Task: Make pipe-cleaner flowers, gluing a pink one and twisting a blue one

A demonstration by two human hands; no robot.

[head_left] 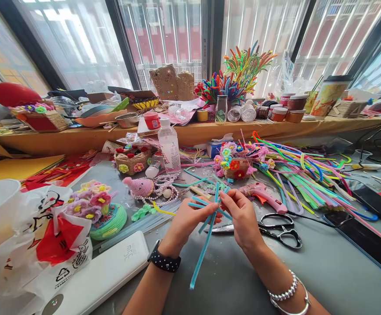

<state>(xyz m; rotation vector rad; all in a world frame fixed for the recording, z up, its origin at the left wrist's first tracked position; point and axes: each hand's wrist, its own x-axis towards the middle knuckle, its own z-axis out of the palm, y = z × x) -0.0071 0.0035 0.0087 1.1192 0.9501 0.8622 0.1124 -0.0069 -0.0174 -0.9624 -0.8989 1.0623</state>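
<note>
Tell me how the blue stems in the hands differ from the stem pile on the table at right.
Number: the blue stems are few; the stem pile holds many. Colour: the blue stems are all light blue; the stem pile mixes green, yellow, pink and blue. State: the blue stems cross in the grip of the left hand and right hand; the stem pile lies on the table. Both consist of long, thin strips.

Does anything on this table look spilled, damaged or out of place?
No clear spill or damage. The pink glue gun lies on its side near the right hand and loose pipe cleaners, which looks untidy.
</note>
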